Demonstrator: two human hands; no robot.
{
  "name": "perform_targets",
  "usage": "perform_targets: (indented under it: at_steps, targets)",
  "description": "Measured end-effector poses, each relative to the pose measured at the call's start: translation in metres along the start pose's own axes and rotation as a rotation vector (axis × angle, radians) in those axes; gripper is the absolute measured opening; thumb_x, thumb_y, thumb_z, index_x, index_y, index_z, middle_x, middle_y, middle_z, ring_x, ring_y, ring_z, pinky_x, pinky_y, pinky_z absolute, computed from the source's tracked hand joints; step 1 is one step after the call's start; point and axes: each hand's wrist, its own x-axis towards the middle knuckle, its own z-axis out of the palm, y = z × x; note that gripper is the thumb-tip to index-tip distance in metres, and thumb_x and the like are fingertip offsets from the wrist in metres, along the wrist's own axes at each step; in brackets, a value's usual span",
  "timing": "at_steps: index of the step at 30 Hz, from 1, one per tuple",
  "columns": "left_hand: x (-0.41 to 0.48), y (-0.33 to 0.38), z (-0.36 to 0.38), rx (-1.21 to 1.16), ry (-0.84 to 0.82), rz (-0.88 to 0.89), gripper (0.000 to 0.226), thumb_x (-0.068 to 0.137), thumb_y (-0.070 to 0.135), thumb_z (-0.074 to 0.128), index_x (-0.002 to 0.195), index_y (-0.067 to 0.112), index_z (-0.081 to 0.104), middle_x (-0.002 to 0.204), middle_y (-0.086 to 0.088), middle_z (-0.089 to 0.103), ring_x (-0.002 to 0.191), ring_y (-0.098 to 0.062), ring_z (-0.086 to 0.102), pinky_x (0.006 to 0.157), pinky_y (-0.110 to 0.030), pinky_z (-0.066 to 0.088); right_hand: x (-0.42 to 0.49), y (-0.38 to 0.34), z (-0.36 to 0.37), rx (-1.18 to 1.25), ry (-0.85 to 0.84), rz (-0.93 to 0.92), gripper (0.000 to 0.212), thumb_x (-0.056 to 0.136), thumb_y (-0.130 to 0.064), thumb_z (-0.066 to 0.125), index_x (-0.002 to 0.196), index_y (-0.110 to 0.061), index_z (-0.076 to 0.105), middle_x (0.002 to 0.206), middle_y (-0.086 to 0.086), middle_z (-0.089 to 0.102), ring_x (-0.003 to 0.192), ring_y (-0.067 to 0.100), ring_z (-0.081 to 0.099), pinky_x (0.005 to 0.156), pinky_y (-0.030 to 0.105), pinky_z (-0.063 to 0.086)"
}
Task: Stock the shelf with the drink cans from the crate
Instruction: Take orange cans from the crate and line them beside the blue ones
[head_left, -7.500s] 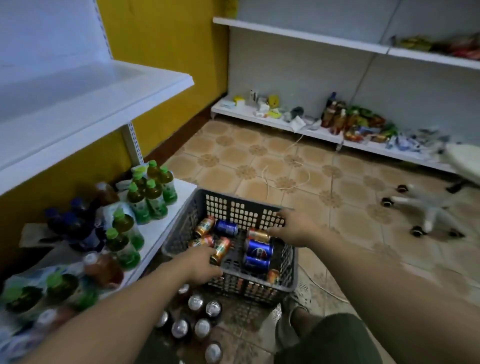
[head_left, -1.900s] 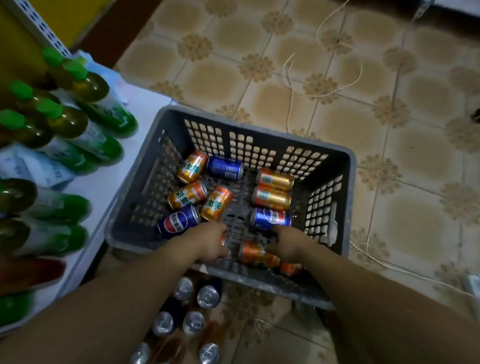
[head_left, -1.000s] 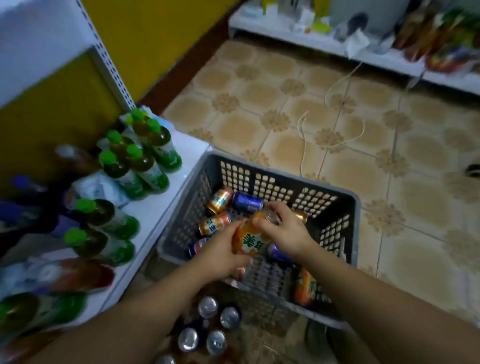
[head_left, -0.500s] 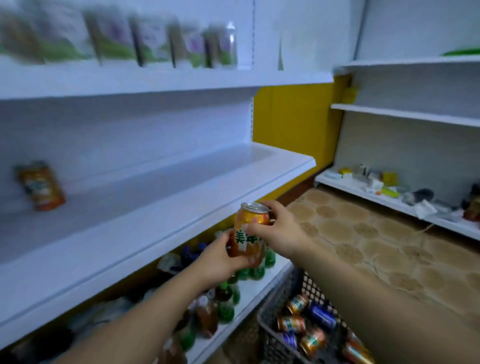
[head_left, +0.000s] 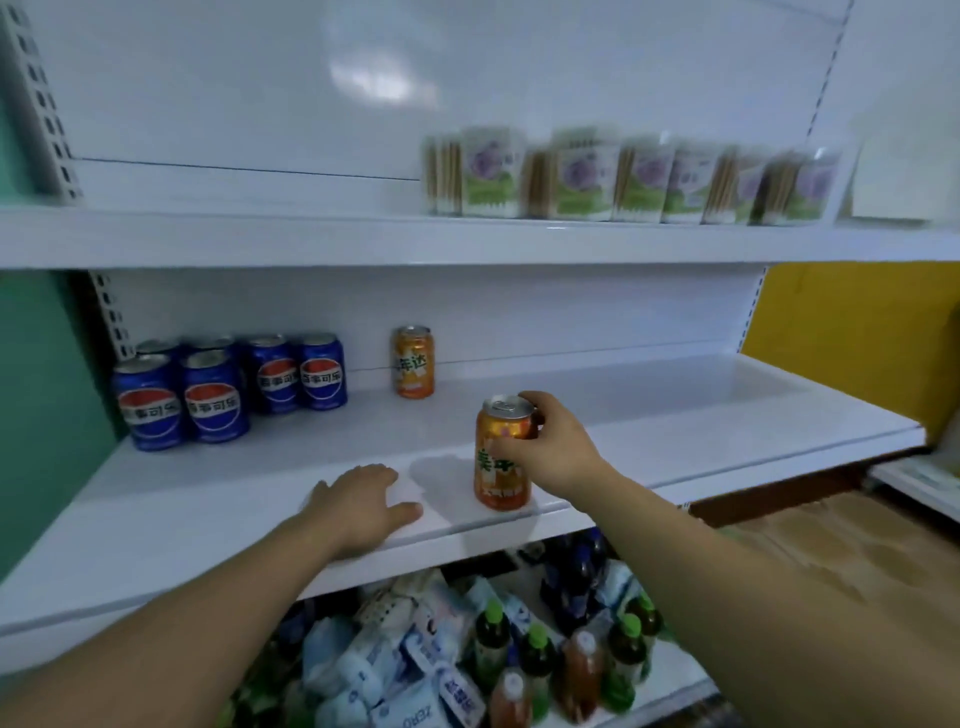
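Right hand grips an upright orange can on the shelf holding blue cans — left hand rests flat alongside.

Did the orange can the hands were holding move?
Yes. The can went from the air in front of the shelf onto it, near the front edge. The right hand grips its top.
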Motion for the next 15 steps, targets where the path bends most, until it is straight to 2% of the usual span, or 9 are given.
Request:
perform_targets:
  at_steps: [3,6,9,11,15]
  targets:
    - [0.007,-0.016,-0.003,0.068,-0.024,-0.066,0.080,0.086,0.073,0.033,0.151,0.031,0.015,0.161,0.009,0.004,0.148,-0.016,0.003,0.117,-0.053,0.003,0.024,-0.005,0.017,0.005,-0.022,-0.007,0.075,0.077,-0.023,0.078,0.141,-0.020,0.038,0.130,0.004,0.054,0.115,0.025,0.056,0.098,0.042,0.048]
    - [0.011,-0.022,0.003,0.090,-0.031,-0.081,0.082,0.084,0.077,0.025,0.152,0.036,0.005,0.160,0.012,-0.006,0.148,-0.015,-0.006,0.115,-0.057,-0.003,0.048,-0.007,0.032,-0.029,-0.025,-0.023,0.074,0.080,-0.023,0.075,0.143,-0.020,0.036,0.131,0.004,0.054,0.116,0.024,0.055,0.096,0.038,0.049]
    - [0.016,-0.025,0.002,0.100,-0.007,-0.076,0.082,0.084,0.078,0.022,0.152,0.036,0.003,0.160,0.012,-0.008,0.147,-0.013,-0.008,0.115,-0.057,-0.004,0.076,-0.008,0.044,-0.039,0.015,-0.101,0.054,0.086,-0.022,0.070,0.133,-0.017,0.046,0.120,0.002,0.057,0.109,0.020,0.057,0.088,0.031,0.048]
    - [0.017,-0.026,0.003,0.102,-0.007,-0.072,0.082,0.083,0.078,0.022,0.151,0.037,0.003,0.160,0.013,-0.008,0.147,-0.012,-0.008,0.116,-0.056,-0.005,0.098,-0.002,0.052,-0.010,0.059,-0.132,0.044,0.088,-0.020,0.068,0.128,-0.015,0.051,0.115,0.001,0.059,0.107,0.020,0.058,0.089,0.029,0.047]
    - [0.020,-0.030,0.009,0.108,-0.011,-0.071,0.083,0.082,0.080,0.022,0.151,0.038,0.002,0.160,0.014,-0.008,0.147,-0.011,-0.009,0.116,-0.056,-0.005,0.140,0.012,0.068,-0.045,0.051,-0.087,0.066,0.091,-0.026,0.062,0.149,-0.022,0.030,0.142,0.003,0.048,0.129,0.023,0.047,0.106,0.034,0.040]
